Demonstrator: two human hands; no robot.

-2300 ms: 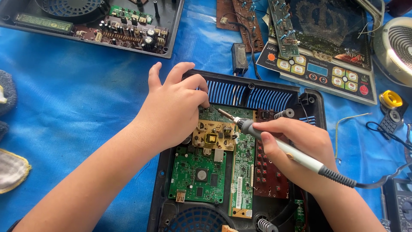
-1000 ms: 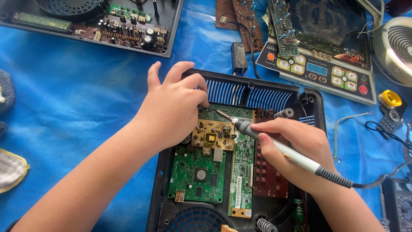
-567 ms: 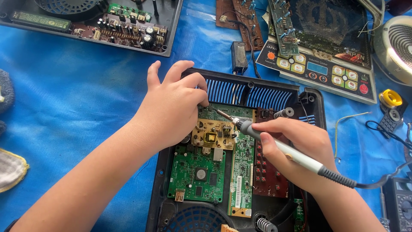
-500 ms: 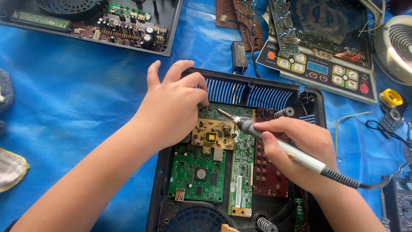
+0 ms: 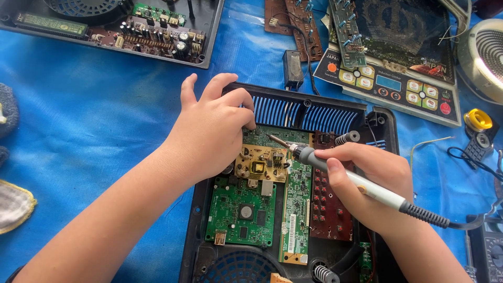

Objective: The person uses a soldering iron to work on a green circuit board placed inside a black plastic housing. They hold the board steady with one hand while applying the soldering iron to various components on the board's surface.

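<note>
An opened black plastic casing lies in front of me with green circuit boards and a small tan board inside. My left hand rests curled on the casing's upper left part, fingertips at the top edge of the boards, holding nothing that I can see. My right hand grips a white-and-grey soldering iron like a pen. Its metal tip points up-left, just above the tan board. A dark red board lies partly under my right hand.
A blue sheet covers the work surface. Another open casing with a board sits at the top left. A cooker control panel lies at the top right, with a yellow solder spool and a round fan grille beyond it.
The soldering iron tip has shifted only slightly over the tan board. Both hands stay where they were.
</note>
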